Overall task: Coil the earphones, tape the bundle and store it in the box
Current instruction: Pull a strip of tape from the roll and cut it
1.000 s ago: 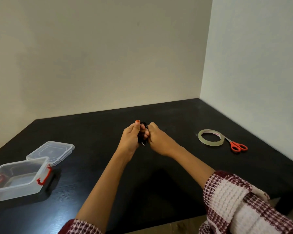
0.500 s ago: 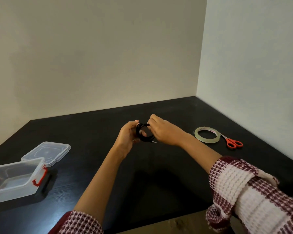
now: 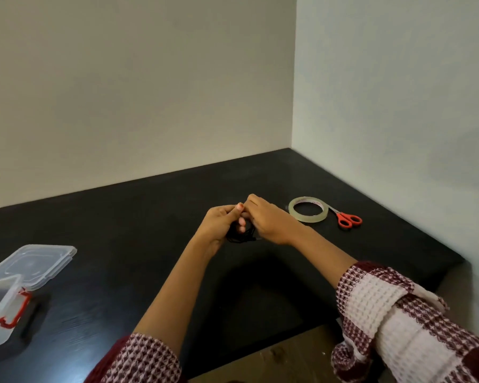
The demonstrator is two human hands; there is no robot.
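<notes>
Dim indoor light; right wall point(image 3: 398, 106) brighter than rear wall point(image 3: 122, 92). Soft shadow under the forearms on the black tabletop point(image 3: 127, 217); earphones point(image 3: 241, 236) indistinct against it; slight softness.

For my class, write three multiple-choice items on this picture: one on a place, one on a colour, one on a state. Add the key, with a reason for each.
1. Where does the tape roll lie?
A) on the floor
B) on the table, beside the scissors
C) on a shelf

2. What colour are the scissors' handles?
A) blue
B) green
C) red

3. In what state is the box?
A) open, lid off
B) shut
C) upside down

Key: 1 B, the roll sits on the table right by the scissors' blades. 2 C, both loops are red. 3 A, the lid lies beside the box.
</notes>
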